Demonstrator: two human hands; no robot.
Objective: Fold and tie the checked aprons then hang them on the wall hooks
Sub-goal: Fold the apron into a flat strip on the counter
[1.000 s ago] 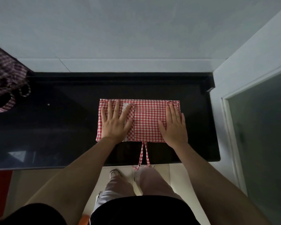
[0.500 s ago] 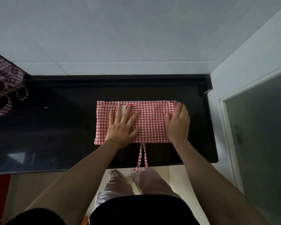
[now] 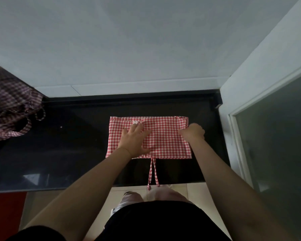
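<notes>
A red-and-white checked apron lies folded into a flat rectangle on the black countertop. Its two ties hang over the counter's front edge. My left hand rests flat on the left half of the apron, fingers spread. At the apron's right edge, my right hand has its fingers curled and grips the cloth there.
A dark checked apron lies bunched with its loops at the counter's far left. A white wall rises behind the counter. A glass door in a white frame stands close on the right. The tiled floor and my legs show below.
My right hand went from lying flat on the apron to curling round its right edge. My left hand slid towards the middle of the cloth.
</notes>
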